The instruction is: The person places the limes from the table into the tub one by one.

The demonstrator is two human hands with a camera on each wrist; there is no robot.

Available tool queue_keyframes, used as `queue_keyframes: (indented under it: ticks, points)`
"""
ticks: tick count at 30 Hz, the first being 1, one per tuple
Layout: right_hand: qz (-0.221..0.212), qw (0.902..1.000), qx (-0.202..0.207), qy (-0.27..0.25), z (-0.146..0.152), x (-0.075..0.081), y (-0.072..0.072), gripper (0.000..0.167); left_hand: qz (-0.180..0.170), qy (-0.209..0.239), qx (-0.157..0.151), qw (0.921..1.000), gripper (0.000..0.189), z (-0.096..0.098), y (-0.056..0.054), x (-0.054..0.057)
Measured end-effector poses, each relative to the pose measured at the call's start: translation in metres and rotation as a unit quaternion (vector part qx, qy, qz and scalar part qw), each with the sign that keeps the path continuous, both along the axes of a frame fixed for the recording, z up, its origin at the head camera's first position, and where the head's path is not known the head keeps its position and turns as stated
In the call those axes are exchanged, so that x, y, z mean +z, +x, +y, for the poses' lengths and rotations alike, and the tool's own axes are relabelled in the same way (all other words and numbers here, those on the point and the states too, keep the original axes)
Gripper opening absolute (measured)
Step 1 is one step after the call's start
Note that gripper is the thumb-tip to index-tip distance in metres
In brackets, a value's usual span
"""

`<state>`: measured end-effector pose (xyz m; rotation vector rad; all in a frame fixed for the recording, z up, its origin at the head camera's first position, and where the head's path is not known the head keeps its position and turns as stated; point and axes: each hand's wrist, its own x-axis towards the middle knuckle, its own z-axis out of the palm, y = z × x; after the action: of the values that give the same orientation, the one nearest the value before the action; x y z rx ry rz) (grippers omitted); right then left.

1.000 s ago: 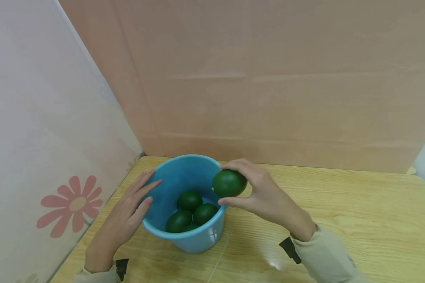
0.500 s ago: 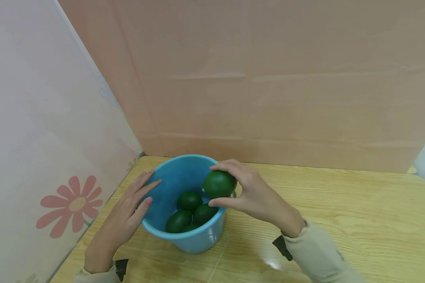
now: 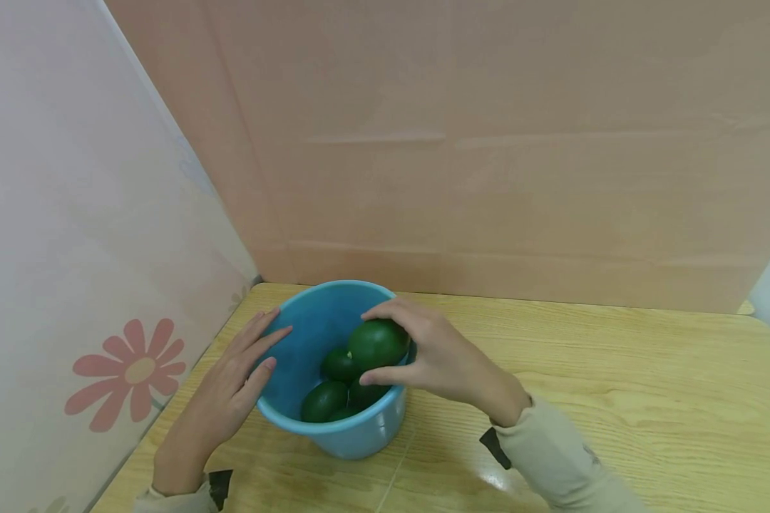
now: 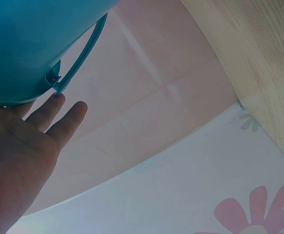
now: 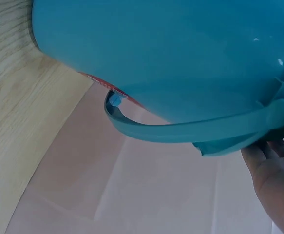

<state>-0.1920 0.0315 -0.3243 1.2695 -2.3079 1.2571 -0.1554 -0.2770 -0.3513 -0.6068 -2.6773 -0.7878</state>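
A light blue bucket [image 3: 372, 430] stands on the table, tilted a little toward me in the head view. Several dark green oval fruits [image 3: 324, 401] lie at its bottom, partly covered by one another. My right hand [image 3: 439, 356] grips another smooth dark green oval fruit [image 3: 378, 345] between thumb and fingers, inside the bucket's mouth near its right rim. At the left rim, my left hand [image 3: 224, 392] rests with its fingers stretched out. The left wrist view shows these fingers [image 4: 68, 124] against the bucket. In the right wrist view, the bucket hides the held fruit.
The bucket's blue handle [image 5: 176, 131] hangs along its far side. A wood-grain table [image 3: 616, 385] reaches to the right. Behind it rises a pinkish-brown covered wall [image 3: 488, 178], and a pale panel with a pink flower [image 3: 137, 370] borders the left side.
My right hand has carried the held fruit leftward and slightly down, from over the bucket's right rim to inside its mouth. My left hand and the bucket have stayed in place.
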Motion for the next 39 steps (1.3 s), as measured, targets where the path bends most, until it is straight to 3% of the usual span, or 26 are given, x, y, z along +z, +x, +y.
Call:
queue_keyframes:
  ticks: [13,20,39]
  points:
    - [-0.019,0.9956,-0.038,0.084,-0.003,0.0,-0.002,0.062,-0.006,-0.006,0.003,1.0,0.042,0.001,-0.001,0.001]
    - [-0.057,0.9883,-0.057,0.13,-0.006,0.006,-0.002,0.059,-0.007,-0.006,0.005,0.9999,0.042,0.001,-0.001,0.002]
    - [-0.106,0.9798,-0.056,0.16,-0.013,0.006,0.002,0.05,-0.009,-0.008,0.01,0.9999,0.042,0.002,0.0,0.001]
